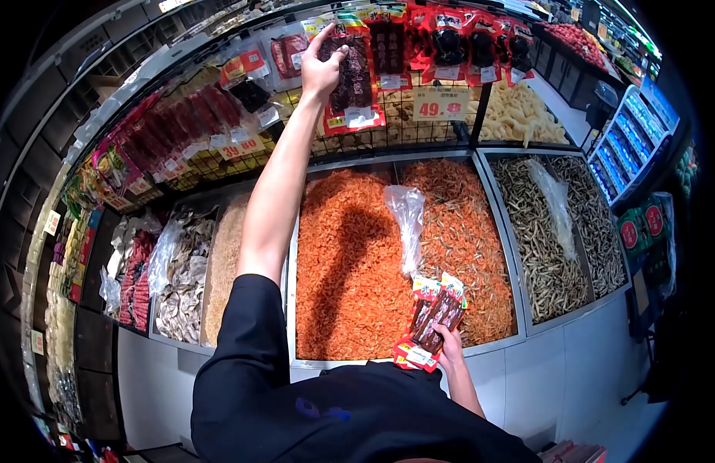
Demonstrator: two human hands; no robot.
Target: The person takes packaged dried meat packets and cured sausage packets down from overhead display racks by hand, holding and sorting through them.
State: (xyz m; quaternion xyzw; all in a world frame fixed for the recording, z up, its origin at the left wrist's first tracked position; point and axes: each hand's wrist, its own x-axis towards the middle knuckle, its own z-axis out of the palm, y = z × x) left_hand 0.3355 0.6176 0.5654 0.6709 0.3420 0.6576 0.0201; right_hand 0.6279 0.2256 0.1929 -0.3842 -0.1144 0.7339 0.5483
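A black shirt (404,409) is nearest; beyond it the right hand (450,347) grips red packets (444,312). The left hand (320,73), nearer the upright hanging packet (354,86), overlaps its upper left edge (finger and thumb spread; gripping, I cannot tell).

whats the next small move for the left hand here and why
Probably to secure its hold near the top of the hanging red-edged packet: the left hand is already at its upper part, while the right hand is taken up with similar packets held lower down. Whether the left fingers already grip it is hard to tell.
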